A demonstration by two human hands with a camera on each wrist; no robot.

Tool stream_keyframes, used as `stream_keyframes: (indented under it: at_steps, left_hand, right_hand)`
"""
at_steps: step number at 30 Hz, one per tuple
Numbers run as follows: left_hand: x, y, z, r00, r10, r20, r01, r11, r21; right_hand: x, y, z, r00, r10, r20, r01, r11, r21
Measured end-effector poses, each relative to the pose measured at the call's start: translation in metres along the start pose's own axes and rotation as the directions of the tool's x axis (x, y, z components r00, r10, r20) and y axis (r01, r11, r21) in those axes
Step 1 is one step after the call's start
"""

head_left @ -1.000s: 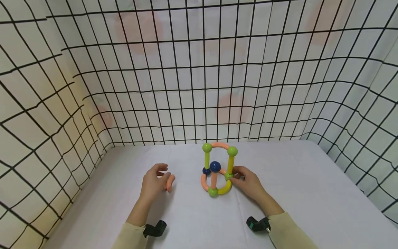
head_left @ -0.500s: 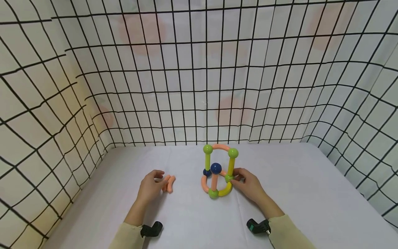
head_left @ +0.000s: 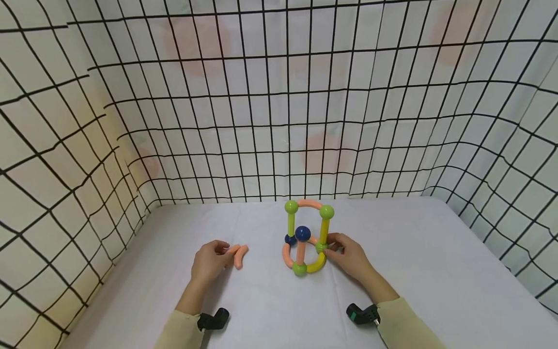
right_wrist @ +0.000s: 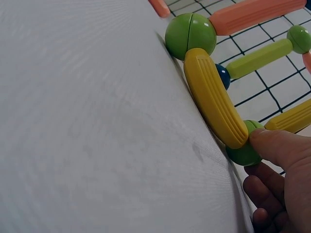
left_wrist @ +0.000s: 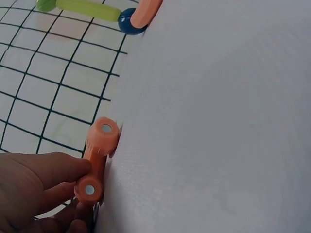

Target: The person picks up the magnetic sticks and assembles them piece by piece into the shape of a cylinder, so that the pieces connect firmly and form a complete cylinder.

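With thumb and fingers, my left hand (head_left: 208, 261) pinches a curved orange magnetic stick (left_wrist: 89, 187) lying on the table. A second curved orange stick (head_left: 240, 257) lies right beside it, their far ends close together. My right hand (head_left: 350, 257) pinches the lower right green ball (right_wrist: 244, 155) of a standing magnetic ball-and-stick frame. This ball joins a curved yellow stick (right_wrist: 214, 97) and an upright yellow stick (head_left: 324, 231). In front, an orange upright stick (head_left: 301, 253) carries a dark blue ball (head_left: 302, 233). A curved orange stick (head_left: 309, 203) bridges two green balls on top.
A white cloth covers the table (head_left: 279, 310). Black grid netting (head_left: 279, 111) over pale walls closes off the back and both sides. Each wrist wears a small black camera (head_left: 213, 319).
My left hand has shifted slightly left and toward me, and its fingers now hold the left orange stick. Both orange sticks show more plainly. The right hand keeps its place on the green ball.
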State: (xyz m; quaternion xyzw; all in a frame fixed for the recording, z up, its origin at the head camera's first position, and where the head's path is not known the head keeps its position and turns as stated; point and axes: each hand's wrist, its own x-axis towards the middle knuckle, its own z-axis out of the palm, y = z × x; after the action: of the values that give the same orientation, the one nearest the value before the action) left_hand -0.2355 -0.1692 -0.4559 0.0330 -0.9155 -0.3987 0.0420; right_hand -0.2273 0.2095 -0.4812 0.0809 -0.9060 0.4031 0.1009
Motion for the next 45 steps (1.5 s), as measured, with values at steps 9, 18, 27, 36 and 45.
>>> stream_keyframes:
  at_steps: [9,18,27,36,45]
  left_hand:
    - [0.001,0.002,0.0,0.998,-0.052,0.025,0.052,0.999,0.0]
    - [0.003,0.001,-0.001,0.997,-0.038,0.064,0.04,0.999,-0.029]
    - [0.008,-0.002,-0.004,0.995,-0.079,0.06,0.087,0.985,-0.146]
    - [0.01,0.004,-0.005,0.995,-0.086,0.04,0.095,0.942,-0.323]
    - [0.008,0.018,-0.007,0.994,-0.098,0.049,0.109,0.882,-0.458]
  right_hand:
    - [0.0,-0.002,-0.001,1.0,0.005,0.001,-0.005,1.0,-0.004]
    - [-0.001,-0.002,-0.001,1.0,0.02,0.007,-0.02,1.0,-0.015]
    - [-0.001,-0.001,0.0,1.0,0.017,0.012,-0.017,1.0,-0.01]
    - [-0.002,-0.003,0.0,1.0,0.02,0.011,-0.02,1.0,-0.015]
    - [-0.002,-0.005,-0.001,1.0,0.001,0.01,-0.001,1.0,-0.017]
